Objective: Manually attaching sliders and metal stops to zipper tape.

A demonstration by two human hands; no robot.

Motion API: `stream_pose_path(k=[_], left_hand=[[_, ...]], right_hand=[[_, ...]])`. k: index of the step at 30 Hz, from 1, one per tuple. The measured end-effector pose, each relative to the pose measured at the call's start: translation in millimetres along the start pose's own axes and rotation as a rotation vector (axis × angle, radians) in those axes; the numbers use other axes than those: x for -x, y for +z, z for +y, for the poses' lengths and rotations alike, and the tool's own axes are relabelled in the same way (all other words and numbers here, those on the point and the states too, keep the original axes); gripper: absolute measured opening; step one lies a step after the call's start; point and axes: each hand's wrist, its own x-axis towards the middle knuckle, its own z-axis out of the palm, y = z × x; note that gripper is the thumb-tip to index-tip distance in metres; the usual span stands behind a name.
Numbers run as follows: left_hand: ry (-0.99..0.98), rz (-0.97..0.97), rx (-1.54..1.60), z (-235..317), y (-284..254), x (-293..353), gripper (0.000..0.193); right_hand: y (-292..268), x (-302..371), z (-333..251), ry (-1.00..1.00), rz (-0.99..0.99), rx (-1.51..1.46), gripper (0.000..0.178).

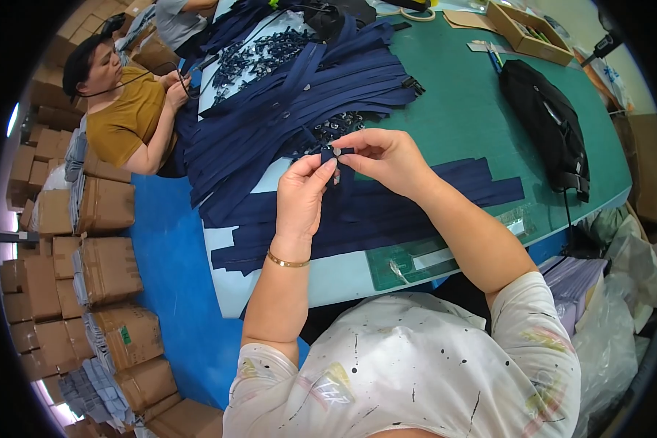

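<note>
Over the near side of the pile, my left hand (299,197) is closed, pinching the end of a navy fabric strip (327,155) that looks like zipper tape. A small silvery metal piece (336,152) shows at that end, probably a zipper slider. My right hand (394,162) meets the left one there, thumb and index finger closed on the same end. Its exact grip is partly hidden by the fingers. Just beyond my fingertips lies a heap of small dark and metallic parts (339,125). Long navy strips (270,131) are piled to the left and behind it.
More navy strips (452,191) lie flat near me. A larger heap of small parts (259,62) sits at the far left. The green mat (445,117) carries a black pouch (547,124) and a wooden tray (529,33). A co-worker (128,109) works at the left edge; cardboard boxes (109,270) are stacked behind.
</note>
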Motion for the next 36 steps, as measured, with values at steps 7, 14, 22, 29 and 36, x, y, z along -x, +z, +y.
stream_pose_path(k=[7,14,22,29,36], left_hand=[[0.065,0.022,-0.279,-2.1,4.0,0.4,0.010],[0.062,0.001,-0.337,-8.2,-3.3,-2.0,0.013],[0.056,-0.010,-0.323,-4.4,0.9,-0.1,0.007],[0.050,0.001,-0.246,-6.6,3.7,0.6,0.007],[0.186,0.008,-0.501,-11.2,-0.4,-0.4,0.011]], right_hand=[[-3.4,-1.5,2.8,0.015,0.005,-0.032,0.022],[-7.3,-2.6,-0.7,0.017,-0.024,0.054,0.021],[-9.0,-2.9,-1.8,-0.136,0.020,0.285,0.019],[-5.8,-3.6,5.4,-0.332,0.087,0.391,0.015],[-7.6,-2.3,-0.5,-0.086,0.033,0.196,0.013]])
